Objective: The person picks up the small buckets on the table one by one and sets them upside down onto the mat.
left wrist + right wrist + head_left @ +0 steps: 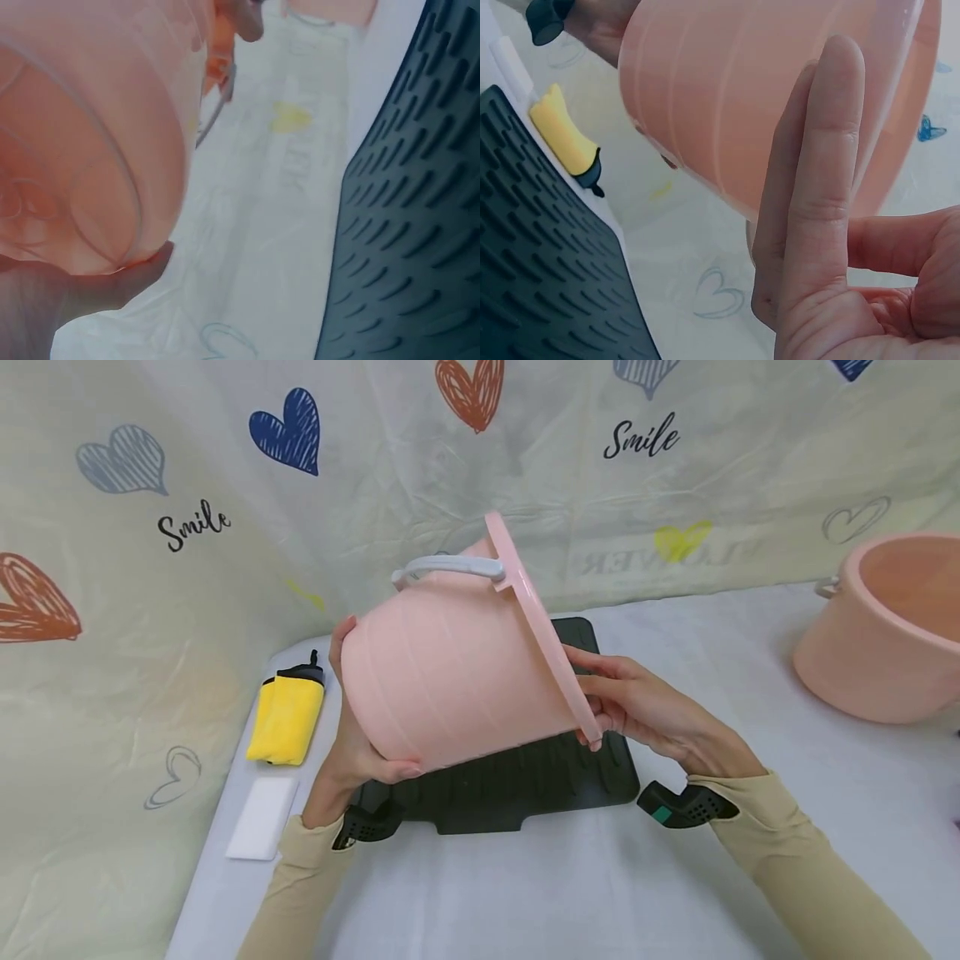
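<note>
Tipped on its side above the table, a pink bucket point(457, 668) has its flared rim to the right and its base to the left. Its grey handle point(450, 565) lies along the upper side. My left hand point(358, 743) grips the base, fingers and thumb spread round it; in the left wrist view the thumb lies along the base edge. At the rim, my right hand point(637, 702) holds the bucket's edge, and the right wrist view shows two fingers straight along the outer wall. The bucket's inside is mostly hidden.
Below the bucket lies a dark ridged mat point(480, 810). A folded yellow cloth point(288, 718) with a black end and a white flat block point(262, 818) lie at the left. Another pink bucket point(862, 652) stands upright at the right. Behind hangs a heart-printed curtain point(540, 460).
</note>
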A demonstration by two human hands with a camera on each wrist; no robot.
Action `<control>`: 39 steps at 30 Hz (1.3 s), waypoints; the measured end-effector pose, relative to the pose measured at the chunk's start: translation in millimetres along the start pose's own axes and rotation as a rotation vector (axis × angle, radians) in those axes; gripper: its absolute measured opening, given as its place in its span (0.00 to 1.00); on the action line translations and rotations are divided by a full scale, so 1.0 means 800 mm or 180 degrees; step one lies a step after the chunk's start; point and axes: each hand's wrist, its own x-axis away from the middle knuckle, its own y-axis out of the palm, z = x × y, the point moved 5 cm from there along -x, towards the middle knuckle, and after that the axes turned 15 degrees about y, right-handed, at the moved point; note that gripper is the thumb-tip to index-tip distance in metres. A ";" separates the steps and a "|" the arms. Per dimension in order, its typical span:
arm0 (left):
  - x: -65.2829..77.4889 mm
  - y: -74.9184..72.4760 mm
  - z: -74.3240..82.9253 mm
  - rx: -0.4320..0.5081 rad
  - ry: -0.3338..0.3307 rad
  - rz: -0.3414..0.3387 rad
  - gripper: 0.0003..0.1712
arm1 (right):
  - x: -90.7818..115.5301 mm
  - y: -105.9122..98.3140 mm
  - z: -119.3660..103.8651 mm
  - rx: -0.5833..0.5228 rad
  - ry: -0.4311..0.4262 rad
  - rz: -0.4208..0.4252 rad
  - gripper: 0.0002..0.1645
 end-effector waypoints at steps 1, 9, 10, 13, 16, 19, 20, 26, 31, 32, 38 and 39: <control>0.000 0.000 0.000 -0.0012 -0.0002 0.0013 0.70 | 0.000 0.000 0.000 -0.0018 0.0011 -0.0006 0.40; -0.003 -0.001 0.002 -0.0182 -0.0105 0.0153 0.69 | -0.004 -0.007 -0.001 -0.0190 -0.0122 -0.0293 0.31; -0.004 -0.002 0.002 -0.0180 -0.0130 0.0187 0.69 | -0.005 -0.008 -0.002 -0.0187 -0.0148 -0.0314 0.29; -0.007 -0.006 0.003 -0.0261 -0.0167 0.0264 0.70 | -0.008 -0.007 -0.006 -0.0181 -0.0207 -0.0377 0.23; -0.010 -0.012 0.006 -0.0350 -0.0152 0.0259 0.70 | -0.012 -0.004 -0.008 -0.0177 -0.0252 -0.0483 0.19; -0.012 -0.017 0.011 -0.0493 -0.0139 0.0156 0.71 | -0.014 -0.002 -0.007 -0.0169 -0.0231 -0.0560 0.17; -0.014 -0.019 0.013 -0.0572 -0.0126 0.0100 0.71 | -0.015 -0.002 -0.006 -0.0159 -0.0200 -0.0546 0.17; -0.030 -0.031 0.031 -0.1310 0.0153 -0.0242 0.75 | -0.015 -0.011 0.003 0.0073 0.0090 -0.0136 0.26; -0.042 -0.050 0.035 -0.2083 0.0152 -0.0485 0.72 | -0.014 -0.015 0.003 0.0233 0.0170 0.0093 0.35; -0.044 -0.054 0.035 -0.2171 0.0143 -0.0506 0.71 | -0.014 -0.015 0.004 0.0246 0.0176 0.0109 0.35; -0.055 -0.084 0.030 -0.2528 0.0066 -0.0773 0.67 | -0.015 -0.015 0.005 0.0326 0.0144 0.0129 0.32; -0.056 -0.090 0.028 -0.2566 0.0032 -0.0861 0.67 | -0.015 -0.016 0.005 0.0334 0.0135 0.0131 0.32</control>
